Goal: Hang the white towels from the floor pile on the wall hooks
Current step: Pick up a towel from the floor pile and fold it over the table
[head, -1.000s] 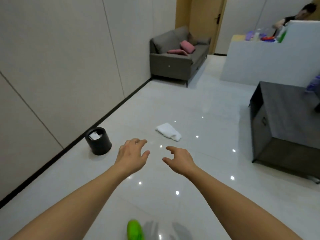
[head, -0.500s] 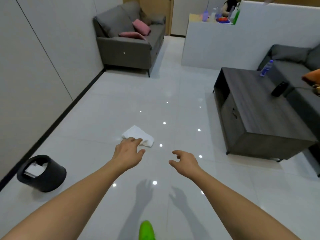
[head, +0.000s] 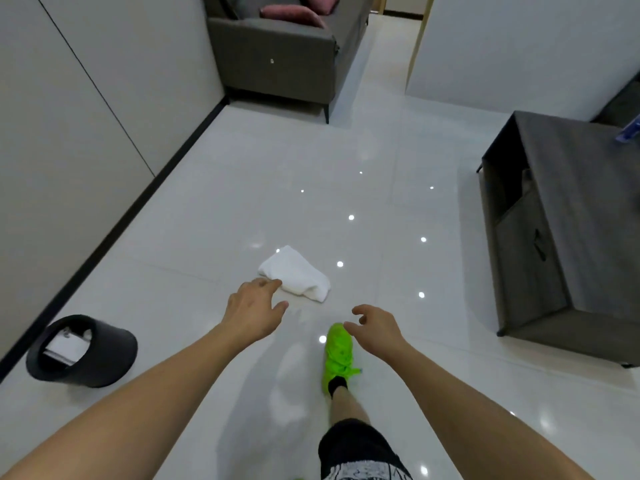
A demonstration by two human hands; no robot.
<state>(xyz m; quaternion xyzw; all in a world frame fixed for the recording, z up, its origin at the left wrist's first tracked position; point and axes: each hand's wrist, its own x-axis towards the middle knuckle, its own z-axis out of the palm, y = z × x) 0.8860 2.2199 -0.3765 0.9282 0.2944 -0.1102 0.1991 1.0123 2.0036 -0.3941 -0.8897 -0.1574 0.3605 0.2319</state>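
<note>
Left hand (head: 254, 311) and right hand (head: 379, 329) reach, fingers loosely spread, holding nothing. White towel (head: 294, 273) lies bunched on the floor (head: 381, 161); best to pinch one edge.

A folded white towel (head: 296, 274) was seen on the glossy tiled floor (head: 381, 188). The left hand (head: 254, 308) and the right hand (head: 377, 329) were held out near it, fingers loosely spread, nothing gripped.

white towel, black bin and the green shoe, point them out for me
white towel (head: 294, 271), head view, middle of the folded cloth
black bin (head: 114, 355), head view, outer wall on its right side
green shoe (head: 337, 351), head view, top of the upper
</note>
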